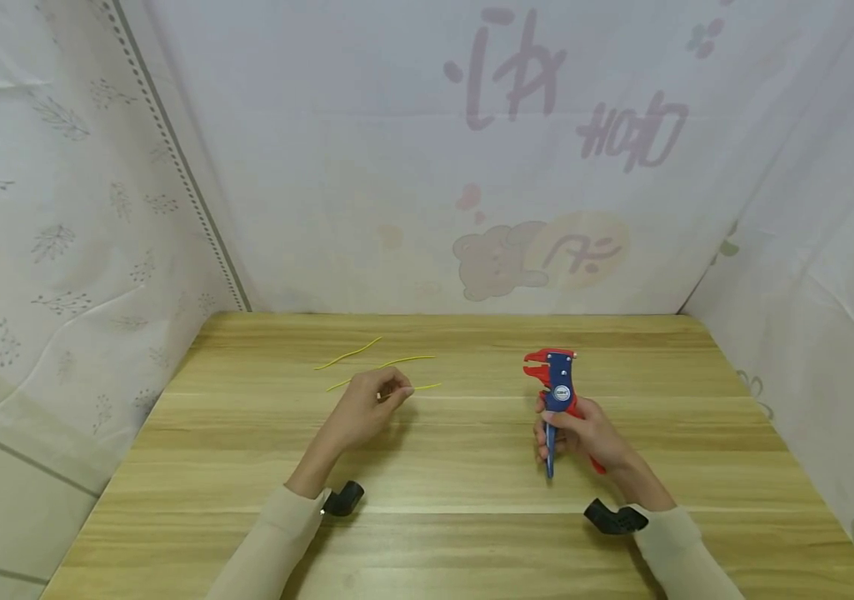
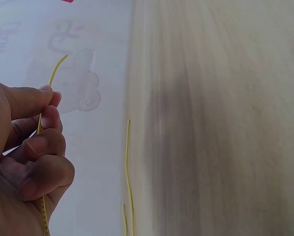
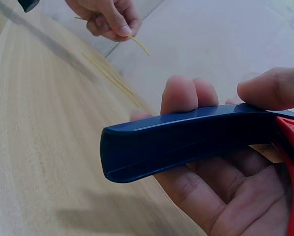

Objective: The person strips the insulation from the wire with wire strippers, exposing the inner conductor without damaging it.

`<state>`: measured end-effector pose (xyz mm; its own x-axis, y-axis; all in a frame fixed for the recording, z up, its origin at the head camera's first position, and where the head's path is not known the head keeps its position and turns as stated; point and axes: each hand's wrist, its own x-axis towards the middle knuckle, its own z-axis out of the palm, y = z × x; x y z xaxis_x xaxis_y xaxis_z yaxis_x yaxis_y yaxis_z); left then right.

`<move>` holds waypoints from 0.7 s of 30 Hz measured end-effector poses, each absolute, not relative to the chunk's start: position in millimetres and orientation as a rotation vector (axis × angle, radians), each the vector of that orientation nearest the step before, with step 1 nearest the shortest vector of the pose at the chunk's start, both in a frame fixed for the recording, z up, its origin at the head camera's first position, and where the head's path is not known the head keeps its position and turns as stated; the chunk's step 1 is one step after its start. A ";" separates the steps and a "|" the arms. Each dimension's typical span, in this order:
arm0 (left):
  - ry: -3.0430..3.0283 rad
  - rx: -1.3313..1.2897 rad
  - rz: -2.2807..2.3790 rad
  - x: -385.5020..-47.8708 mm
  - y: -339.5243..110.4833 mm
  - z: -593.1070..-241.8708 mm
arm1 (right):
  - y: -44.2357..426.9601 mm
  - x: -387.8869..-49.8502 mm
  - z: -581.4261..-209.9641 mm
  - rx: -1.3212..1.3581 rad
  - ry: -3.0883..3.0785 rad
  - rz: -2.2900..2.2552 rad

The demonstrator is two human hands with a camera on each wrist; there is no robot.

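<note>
My left hand (image 1: 370, 410) is raised over the table and pinches a thin yellow wire (image 1: 427, 386) between thumb and fingertips. In the left wrist view the wire (image 2: 57, 67) sticks out past the thumb, bends slightly at its tip, and runs down behind the curled fingers. My right hand (image 1: 595, 437) grips a red and blue wire stripper (image 1: 561, 379), its red jaws pointing left and standing apart. The blue handle (image 3: 186, 132) of the stripper lies across the right fingers, with the thumb on top. Tool and held wire are well apart.
Two more yellow wires lie on the wooden table (image 1: 456, 475) beyond the left hand: one farther left (image 1: 347, 353), the other (image 1: 412, 359) partly hidden by that hand. Printed cloth (image 1: 352, 183) hangs behind the table and at both sides. Black wrist cameras (image 1: 344, 498) sit at both sleeves.
</note>
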<state>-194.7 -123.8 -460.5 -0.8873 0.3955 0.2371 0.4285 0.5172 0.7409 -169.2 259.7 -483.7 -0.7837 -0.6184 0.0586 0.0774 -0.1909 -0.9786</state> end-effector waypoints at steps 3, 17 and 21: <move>-2.690 -0.749 -1.346 -195.8 -121.9 -459.2 | 256.9 -169.4 -483.8 -0.621 1.625 -2.016; -2.639 -0.812 -1.334 -200.7 -112.0 -458.6 | 241.0 -167.1 -482.0 -0.579 1.615 -1.994; -2.635 -0.816 -1.333 -202.2 -110.7 -458.8 | 237.7 -168.2 -480.3 -0.588 1.622 -1.993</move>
<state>-202.2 -110.7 -458.8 -0.8553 0.4236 0.2985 0.4914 0.4802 0.7266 -168.2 237.7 -480.3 -0.7818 -0.6233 0.0181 0.1091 -0.1653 -0.9802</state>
